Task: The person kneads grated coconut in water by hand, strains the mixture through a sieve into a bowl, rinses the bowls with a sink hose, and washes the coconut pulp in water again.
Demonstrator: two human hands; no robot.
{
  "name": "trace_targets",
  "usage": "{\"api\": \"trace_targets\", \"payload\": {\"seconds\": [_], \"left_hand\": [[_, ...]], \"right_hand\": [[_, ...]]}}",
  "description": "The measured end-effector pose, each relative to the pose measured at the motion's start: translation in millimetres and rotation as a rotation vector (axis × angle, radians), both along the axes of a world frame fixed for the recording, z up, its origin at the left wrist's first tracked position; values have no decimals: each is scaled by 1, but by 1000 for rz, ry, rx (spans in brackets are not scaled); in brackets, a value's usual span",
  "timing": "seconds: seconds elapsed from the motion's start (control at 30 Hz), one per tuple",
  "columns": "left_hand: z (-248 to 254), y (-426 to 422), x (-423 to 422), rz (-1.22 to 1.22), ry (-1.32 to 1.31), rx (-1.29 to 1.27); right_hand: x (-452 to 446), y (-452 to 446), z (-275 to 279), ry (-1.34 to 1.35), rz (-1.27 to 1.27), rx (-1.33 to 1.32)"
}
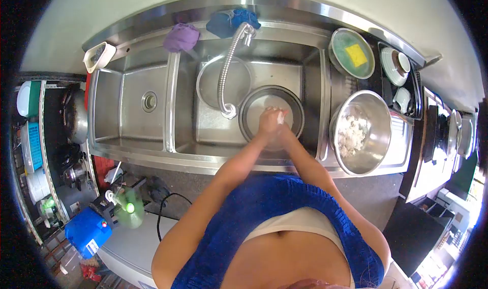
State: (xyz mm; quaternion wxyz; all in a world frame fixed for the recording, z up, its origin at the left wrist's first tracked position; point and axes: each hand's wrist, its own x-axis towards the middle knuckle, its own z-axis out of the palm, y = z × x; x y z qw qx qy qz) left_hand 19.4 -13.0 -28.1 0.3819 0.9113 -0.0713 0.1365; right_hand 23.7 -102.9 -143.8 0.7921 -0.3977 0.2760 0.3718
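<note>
My left hand [267, 121] and my right hand [282, 122] are pressed together over a dark-rimmed round pot [245, 114] in the right sink basin. Their fingers are closed around a white lump [280, 117], of which only a small part shows. The pot holds a pale, cloudy-looking content, partly hidden by my hands and wrists. On the counter to the right, a large steel bowl [375, 136] contains more loose white clumps [352, 135]. What the white stuff is made of I cannot make out.
A curved flexible faucet [224, 80] arches over a round basin [199, 85] left of the pot. Purple [181, 37] and blue cloths [226, 23] lie behind the sink. A bowl with a yellow sponge [356, 55] and a dish rack [417, 95] stand at the right.
</note>
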Motion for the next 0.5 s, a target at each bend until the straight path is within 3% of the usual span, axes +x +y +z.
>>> {"api": "trace_targets", "payload": {"seconds": [0.07, 0.17, 0.3, 0.37, 0.43, 0.5], "left_hand": [[1, -4, 3, 96, 156, -22], [-8, -3, 7, 120, 137, -11], [-3, -3, 12, 164, 241, 23], [-2, 1, 12, 81, 453, -86], [-28, -1, 6, 51, 340, 29], [-30, -3, 6, -7, 208, 138]], "right_hand": [[-2, -1, -17, 32, 10, 83], [-7, -8, -60, 78, 42, 253], [4, 2, -7, -42, 77, 186], [9, -3, 15, -152, 122, 168], [15, -12, 44, -496, 263, 60], [25, -27, 78, -1196, 470, -249]]}}
